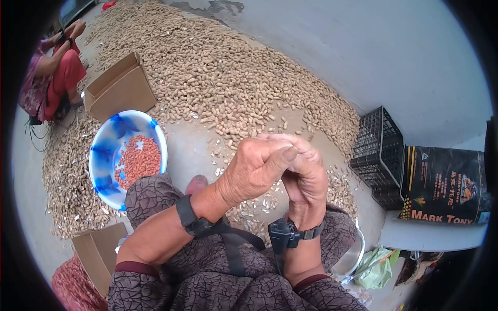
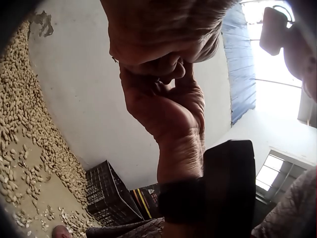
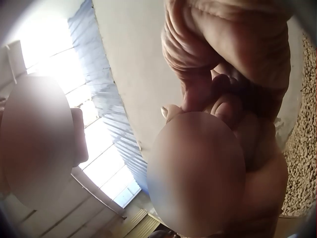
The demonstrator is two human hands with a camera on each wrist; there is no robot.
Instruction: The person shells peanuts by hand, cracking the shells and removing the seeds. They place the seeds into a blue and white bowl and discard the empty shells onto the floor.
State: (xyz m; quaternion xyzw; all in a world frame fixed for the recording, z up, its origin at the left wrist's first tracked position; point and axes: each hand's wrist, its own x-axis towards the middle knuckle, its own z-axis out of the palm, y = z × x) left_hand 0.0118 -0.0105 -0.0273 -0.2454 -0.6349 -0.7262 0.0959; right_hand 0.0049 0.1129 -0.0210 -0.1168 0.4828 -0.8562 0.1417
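**Two Hands Meeting Before a Spread of Peanuts**

At far left, a person [image 1: 67, 72] in pink trousers sits with bent knees beside the peanuts. Next to the right stands an open cardboard box [image 1: 122, 88], and just in front of it a blue-and-white basin [image 1: 96, 166] containing reddish kernels [image 1: 142, 163], gathered mainly toward its right side. Behind these, unshelled peanuts [image 1: 223, 72] cover a broad stretch of floor, reaching from the upper left to the foot of the pale wall [image 1: 363, 46].

At centre, nearest to me, a second person's left hand [image 1: 251, 168] and right hand [image 1: 307, 173] meet above the lap, a camera strapped to each wrist. The fingers bend inward toward one another (the wrist views show this from below, in shadow); whether anything is pinched between them I cannot tell. Loose peanuts and pale fragments lie scattered on the floor beyond and beneath.

Right of the hands, a black lattice crate [image 1: 378, 142] stands against the wall, with a black bag [image 1: 443, 179] lettered "MARK TONY" beside it. Below lies a pale green plastic bag [image 1: 377, 268].
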